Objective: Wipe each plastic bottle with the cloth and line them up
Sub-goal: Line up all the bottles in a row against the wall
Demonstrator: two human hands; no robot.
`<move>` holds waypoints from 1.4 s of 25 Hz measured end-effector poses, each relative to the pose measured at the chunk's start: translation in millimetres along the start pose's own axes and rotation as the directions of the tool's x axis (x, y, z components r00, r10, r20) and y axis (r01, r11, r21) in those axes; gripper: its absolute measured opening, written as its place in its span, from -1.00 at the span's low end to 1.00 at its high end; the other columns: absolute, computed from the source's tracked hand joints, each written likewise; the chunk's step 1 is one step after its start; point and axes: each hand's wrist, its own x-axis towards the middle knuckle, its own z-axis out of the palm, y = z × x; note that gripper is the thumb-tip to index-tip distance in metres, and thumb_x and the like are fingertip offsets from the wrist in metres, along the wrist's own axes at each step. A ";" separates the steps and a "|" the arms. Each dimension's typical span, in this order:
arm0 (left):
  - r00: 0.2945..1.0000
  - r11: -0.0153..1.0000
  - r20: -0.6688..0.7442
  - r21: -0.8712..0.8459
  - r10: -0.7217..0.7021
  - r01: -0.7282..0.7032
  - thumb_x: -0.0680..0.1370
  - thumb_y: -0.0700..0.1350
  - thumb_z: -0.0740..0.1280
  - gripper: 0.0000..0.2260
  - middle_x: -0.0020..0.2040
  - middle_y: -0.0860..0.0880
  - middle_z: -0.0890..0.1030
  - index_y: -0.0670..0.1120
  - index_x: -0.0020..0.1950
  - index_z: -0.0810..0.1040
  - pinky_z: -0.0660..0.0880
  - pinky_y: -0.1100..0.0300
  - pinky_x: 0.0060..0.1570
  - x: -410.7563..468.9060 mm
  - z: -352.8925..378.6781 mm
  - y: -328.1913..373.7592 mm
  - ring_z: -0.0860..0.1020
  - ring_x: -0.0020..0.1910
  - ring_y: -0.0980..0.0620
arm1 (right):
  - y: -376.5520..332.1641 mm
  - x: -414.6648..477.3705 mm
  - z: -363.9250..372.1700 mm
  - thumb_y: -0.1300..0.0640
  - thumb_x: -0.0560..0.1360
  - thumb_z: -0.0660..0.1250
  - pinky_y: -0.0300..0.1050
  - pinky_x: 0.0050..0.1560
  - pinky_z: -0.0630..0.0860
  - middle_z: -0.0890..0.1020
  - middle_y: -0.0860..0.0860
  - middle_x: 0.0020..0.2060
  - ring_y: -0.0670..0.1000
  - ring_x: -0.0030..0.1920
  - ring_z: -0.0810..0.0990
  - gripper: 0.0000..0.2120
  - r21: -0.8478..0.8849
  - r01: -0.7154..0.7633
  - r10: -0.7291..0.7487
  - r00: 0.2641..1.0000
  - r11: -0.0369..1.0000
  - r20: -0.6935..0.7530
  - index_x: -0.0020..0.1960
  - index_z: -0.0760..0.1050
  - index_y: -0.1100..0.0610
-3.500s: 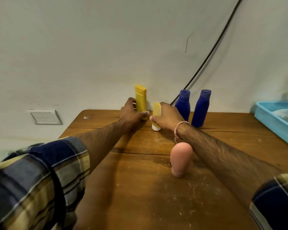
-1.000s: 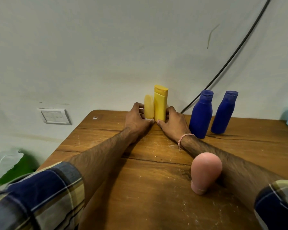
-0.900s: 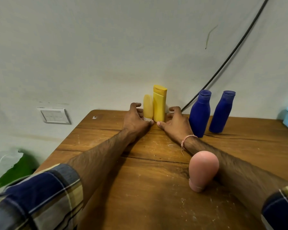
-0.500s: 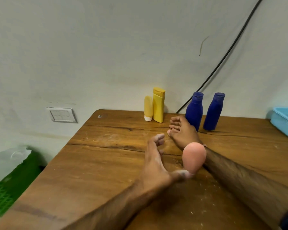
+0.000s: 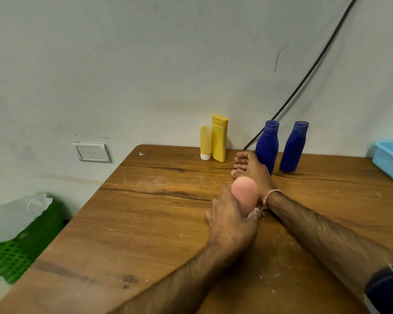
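Observation:
My left hand (image 5: pixel 230 223) grips the lower part of the pink bottle (image 5: pixel 245 194) near the middle of the wooden table (image 5: pixel 145 223). My right hand (image 5: pixel 252 169) rests on the table behind it with loosely curled fingers, holding nothing, just in front of the left blue bottle (image 5: pixel 267 147). A second blue bottle (image 5: pixel 293 147) stands to its right. Against the wall, a small yellow tube (image 5: pixel 205 142) with a white cap and a taller yellow bottle (image 5: pixel 219 138) stand side by side. No cloth is in view.
A light blue tray (image 5: pixel 389 159) sits at the table's right edge. A black cable (image 5: pixel 304 73) runs down the wall behind the blue bottles. A green crate (image 5: pixel 21 250) holding clear plastic stands on the floor to the left. A wall switch (image 5: pixel 91 152) is beside the table.
Both hands let go of the two yellow bottles and drew back. My left hand came to the pink bottle and closed round it. My right hand settled in front of the blue bottles.

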 end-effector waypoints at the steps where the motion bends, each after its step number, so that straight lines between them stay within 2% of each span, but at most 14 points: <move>1: 1.000 0.999 -0.021 -0.048 -0.014 0.013 0.51 -0.01 0.49 -0.43 0.25 0.08 0.42 0.11 0.40 0.26 0.53 0.00 0.25 10.2 -10.0 -4.2 0.44 0.23 0.05 | -0.4 0.9 1.7 0.28 0.49 0.42 -0.16 0.18 0.53 0.55 0.05 0.25 0.00 0.22 0.57 -0.50 -0.013 -0.002 0.002 1.000 1.000 -0.008 0.37 0.35 0.13; 4: 0.993 0.993 -0.116 -0.121 -0.029 0.015 0.51 -0.10 0.50 -0.38 0.32 -0.03 0.48 0.00 0.46 0.23 0.56 0.03 0.24 59.4 -47.3 -18.9 0.51 0.19 0.02 | -2.9 7.7 9.7 0.20 0.51 0.42 -0.18 0.15 0.51 0.54 0.01 0.28 -0.03 0.23 0.55 -0.48 -0.059 -0.016 0.015 0.999 0.998 -0.028 0.40 0.32 0.06; 7: 0.971 0.998 -0.235 -0.058 -0.039 0.026 0.47 -0.06 0.55 -0.37 0.35 -0.10 0.53 -0.09 0.44 0.33 0.54 -0.03 0.28 117.3 -74.8 -33.4 0.54 0.27 -0.10 | -5.2 19.4 18.4 0.15 0.50 0.45 -0.10 0.22 0.53 0.52 0.04 0.33 0.00 0.27 0.54 -0.43 -0.110 -0.008 0.005 0.999 0.994 -0.033 0.43 0.29 0.07; 9: 0.962 1.000 -0.274 -0.022 -0.019 0.013 0.43 -0.02 0.58 -0.38 0.32 -0.11 0.56 -0.11 0.39 0.38 0.55 0.00 0.25 148.3 -81.4 -38.8 0.56 0.23 -0.11 | -6.1 26.7 24.7 0.12 0.49 0.46 -0.05 0.26 0.52 0.49 0.06 0.36 0.05 0.31 0.52 -0.38 -0.147 -0.006 0.002 1.000 0.989 -0.026 0.45 0.26 0.08; 12: 0.963 0.999 -0.268 0.026 0.024 -0.018 0.39 0.00 0.61 -0.36 0.29 -0.11 0.58 -0.11 0.36 0.41 0.56 0.06 0.19 181.1 -82.4 -40.7 0.57 0.20 -0.09 | -4.2 35.7 31.5 0.07 0.47 0.48 0.04 0.31 0.50 0.46 0.07 0.39 0.08 0.35 0.48 -0.33 -0.205 0.010 -0.012 1.000 0.979 -0.008 0.47 0.23 0.07; 17: 0.968 0.995 -0.233 0.051 0.090 -0.080 0.30 0.06 0.66 -0.33 0.18 -0.06 0.58 -0.10 0.27 0.44 0.48 0.19 -0.04 204.2 -81.5 -42.7 0.53 0.05 -0.01 | -5.0 47.7 37.1 0.05 0.50 0.45 0.07 0.31 0.49 0.46 0.08 0.39 0.11 0.34 0.49 -0.35 -0.205 0.026 -0.026 1.000 0.978 0.002 0.47 0.20 0.09; 23: 0.972 0.987 -0.178 0.077 0.151 -0.139 0.27 0.09 0.67 -0.28 0.14 0.00 0.55 -0.08 0.31 0.44 0.49 0.21 -0.06 212.0 -81.6 -47.0 0.53 0.06 0.01 | -9.5 63.2 45.2 0.05 0.57 0.35 0.05 0.22 0.49 0.50 0.12 0.32 0.14 0.27 0.52 -0.49 -0.284 0.039 -0.049 0.998 0.958 -0.027 0.43 0.25 0.13; 28: 0.974 0.984 -0.156 0.095 0.162 -0.148 0.36 -0.19 0.62 -0.49 0.10 -0.03 0.64 -0.10 0.24 0.51 0.59 0.11 0.06 221.8 -86.7 -57.5 0.62 0.09 -0.05 | -8.5 70.3 46.0 0.08 0.59 0.33 0.05 0.21 0.50 0.51 0.12 0.31 0.16 0.26 0.53 -0.49 -0.295 0.005 -0.014 0.999 0.955 -0.029 0.46 0.23 0.10; 30: 0.973 0.985 -0.162 0.087 0.164 -0.152 0.35 -0.22 0.62 -0.52 0.07 -0.04 0.65 -0.10 0.20 0.53 0.59 0.13 0.03 223.8 -86.5 -57.8 0.62 0.07 -0.03 | -7.6 72.7 46.3 0.09 0.58 0.33 0.07 0.22 0.50 0.51 0.13 0.32 0.17 0.27 0.53 -0.48 -0.292 -0.010 0.001 1.000 0.956 -0.031 0.47 0.21 0.09; 33: 0.974 0.985 -0.153 0.065 0.167 -0.159 0.34 -0.20 0.64 -0.51 0.06 -0.01 0.63 -0.09 0.19 0.53 0.51 0.26 -0.10 225.4 -86.2 -56.3 0.60 0.04 0.00 | -6.9 73.9 46.6 0.10 0.58 0.33 0.08 0.22 0.50 0.50 0.13 0.33 0.18 0.27 0.53 -0.47 -0.291 -0.021 0.013 0.999 0.957 -0.030 0.48 0.20 0.09; 35: 0.973 0.984 -0.148 0.058 0.176 -0.169 0.33 -0.19 0.64 -0.51 0.06 0.00 0.63 -0.09 0.18 0.52 0.51 0.27 -0.11 227.2 -85.6 -56.7 0.59 0.04 0.01 | -6.5 74.0 46.4 0.10 0.58 0.33 0.08 0.21 0.50 0.50 0.13 0.32 0.18 0.27 0.53 -0.47 -0.293 -0.025 0.015 0.999 0.956 -0.036 0.47 0.20 0.09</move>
